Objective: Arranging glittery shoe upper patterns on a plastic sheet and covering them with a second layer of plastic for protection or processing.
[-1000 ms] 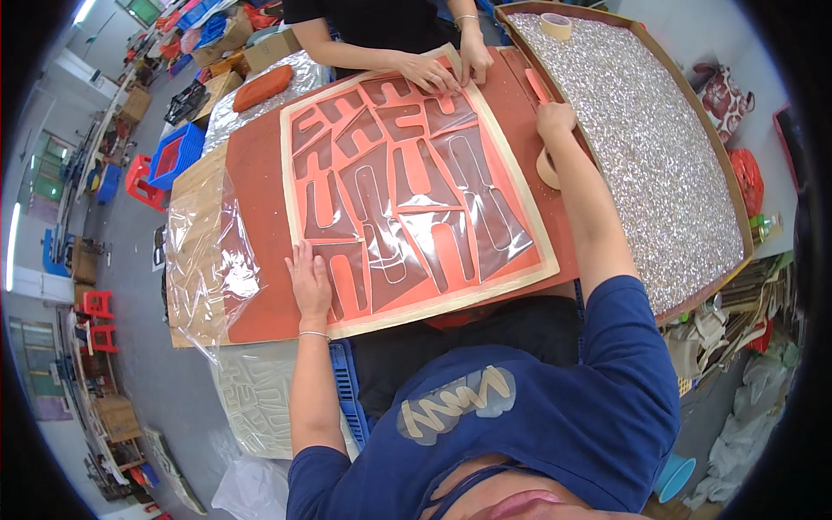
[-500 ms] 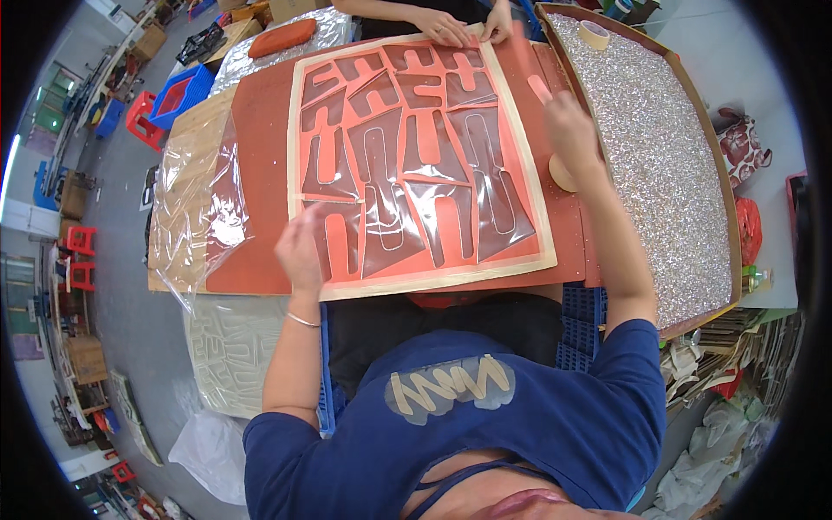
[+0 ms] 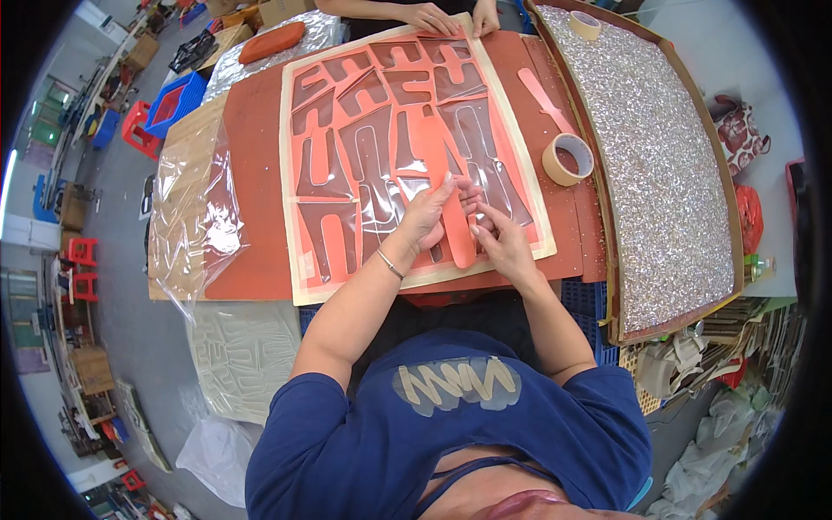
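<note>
A long coral-pink strip (image 3: 458,227) with a rounded end is held in my left hand (image 3: 426,215), the thumb lying over it. It slants over a coral sheet with cut-out shapes (image 3: 336,243), bordered in cream tape and backed with clear film. Close to the strip's lower end is my right hand (image 3: 505,246), its fingers bent and apart; any contact with the strip is hard to make out. At the sheet's far edge, another person's hands (image 3: 451,21) rest on the border.
Right of the sheet lie a tape roll (image 3: 568,160) and more pink strips (image 3: 543,97) on the red-brown board (image 3: 260,173). Further right stands a shallow tray (image 3: 667,173) of silvery glitter with another tape roll (image 3: 585,25) at its far end. Clear film (image 3: 195,208) covers the left.
My right hand has come from the far right toward my body, and a pink strip is now over the sheet. My left hand has moved right and holds it. The sheet has shifted slightly left.
</note>
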{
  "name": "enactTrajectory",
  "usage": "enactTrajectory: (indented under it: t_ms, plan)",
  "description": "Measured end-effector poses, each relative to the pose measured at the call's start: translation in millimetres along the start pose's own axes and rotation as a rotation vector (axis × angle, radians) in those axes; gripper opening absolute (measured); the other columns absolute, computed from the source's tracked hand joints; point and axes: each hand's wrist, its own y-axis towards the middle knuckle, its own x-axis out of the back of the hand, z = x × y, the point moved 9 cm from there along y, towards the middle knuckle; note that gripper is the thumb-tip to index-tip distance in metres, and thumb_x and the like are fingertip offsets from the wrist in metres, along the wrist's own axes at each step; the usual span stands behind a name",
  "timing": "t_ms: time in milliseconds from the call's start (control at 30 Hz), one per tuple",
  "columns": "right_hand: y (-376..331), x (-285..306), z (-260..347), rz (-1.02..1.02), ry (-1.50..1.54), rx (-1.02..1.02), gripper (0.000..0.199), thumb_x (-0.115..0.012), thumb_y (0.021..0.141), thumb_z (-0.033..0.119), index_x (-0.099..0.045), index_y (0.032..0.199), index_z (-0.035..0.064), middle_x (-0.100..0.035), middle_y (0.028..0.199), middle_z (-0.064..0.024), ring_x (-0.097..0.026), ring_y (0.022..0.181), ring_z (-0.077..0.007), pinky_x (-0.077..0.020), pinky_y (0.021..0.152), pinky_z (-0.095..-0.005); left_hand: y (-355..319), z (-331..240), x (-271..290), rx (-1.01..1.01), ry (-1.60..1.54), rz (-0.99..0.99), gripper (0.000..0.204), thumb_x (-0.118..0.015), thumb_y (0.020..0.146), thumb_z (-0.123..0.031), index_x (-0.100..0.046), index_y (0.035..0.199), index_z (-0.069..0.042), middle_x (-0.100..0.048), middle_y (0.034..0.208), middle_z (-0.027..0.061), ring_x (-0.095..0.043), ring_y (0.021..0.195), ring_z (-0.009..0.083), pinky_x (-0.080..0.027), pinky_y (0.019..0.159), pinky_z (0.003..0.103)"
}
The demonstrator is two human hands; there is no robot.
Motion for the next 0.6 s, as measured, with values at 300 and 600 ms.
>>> enactTrajectory:
  t_ms: [300,600]
  plan:
    - [-8.7,10.9,1.9,-0.117,0.167,-0.046,0.034,-0.06,0.089,0.01,-0.055,0.12,-0.0046,-0.061,0.079,-0.009,-0.056,0.068,-0.0126,-0.046,0.063,-0.0262,31.0,-6.1,-10.7,0.002,-0.027,-0.037,0.036,-0.051,0.096,-0.032,-0.053,0.115,-0.001,-0.06,0.11,0.0157,-0.061,0.1,0.0291,-0.052,0.087,0.04]
    - [7.0,34.5,-7.7,-0.24,0.076,0.087,0.039,-0.054,0.093,0.007,-0.051,0.131,0.0033,-0.049,0.061,0.0021,-0.046,0.046,-0.0038,-0.0393,0.041,-0.0223,130.5,-104.1,38.9,-0.022,0.877,-0.26,0.013,-0.069,0.085,-0.016,-0.065,0.089,-0.003,-0.062,0.072,-0.0003,-0.055,0.058,0.0053,-0.046,0.048,0.019]
